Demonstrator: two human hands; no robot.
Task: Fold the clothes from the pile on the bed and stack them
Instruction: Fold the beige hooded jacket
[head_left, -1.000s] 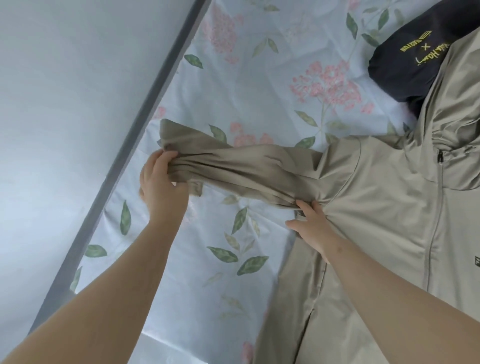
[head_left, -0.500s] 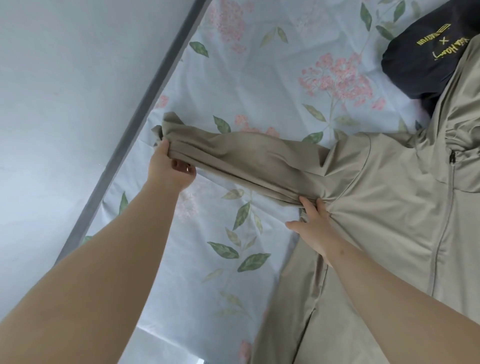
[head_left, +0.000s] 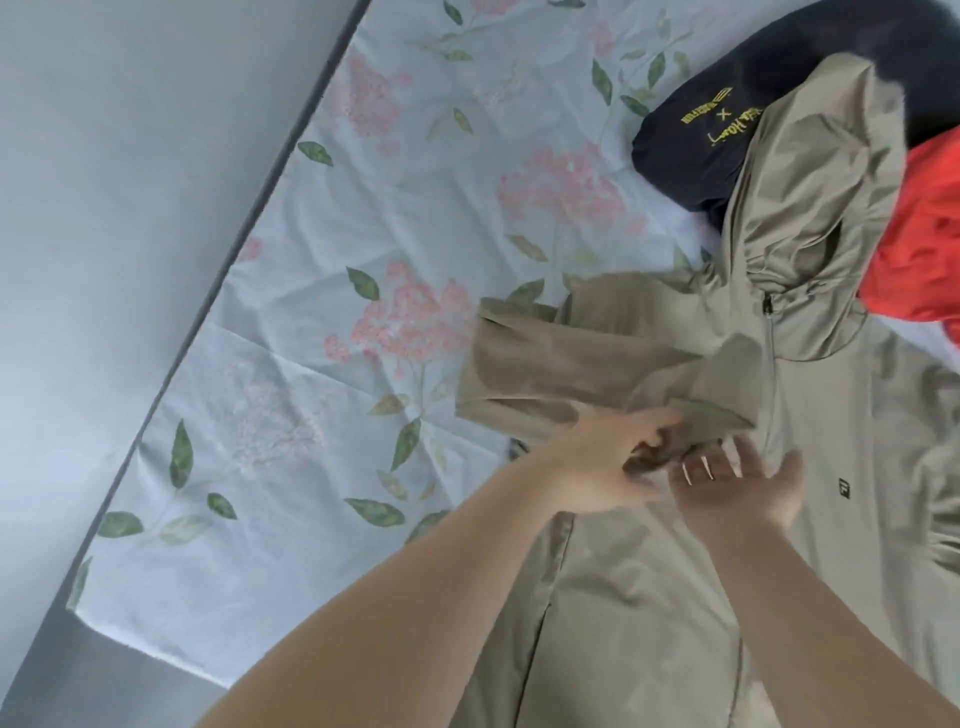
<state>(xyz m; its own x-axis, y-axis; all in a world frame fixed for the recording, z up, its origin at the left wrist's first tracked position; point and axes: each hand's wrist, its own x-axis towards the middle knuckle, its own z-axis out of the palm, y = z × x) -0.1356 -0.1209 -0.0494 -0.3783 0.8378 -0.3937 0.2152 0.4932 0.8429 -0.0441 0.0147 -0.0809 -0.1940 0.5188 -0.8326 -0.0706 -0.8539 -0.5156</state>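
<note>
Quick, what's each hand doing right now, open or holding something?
Left hand: grips the sleeve end, though blurred.
Right hand: open, fingers spread over the jacket.

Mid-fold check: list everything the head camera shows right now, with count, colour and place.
jacket: one, khaki, hooded and zipped, spread front up on the right of the bed
sleeve: one, khaki, doubled in across the jacket's chest
dark garment: one, navy with yellow lettering, upper right, partly under the hood
red garment: one, red-orange, right edge beside the hood
sheet: one, pale blue with pink flowers and green leaves, covering the bed
bed edge: one, grey strip along the sheet's left side
left hand: one, holds the sleeve's end, blurred
right hand: one, open, fingers spread over the chest
</note>
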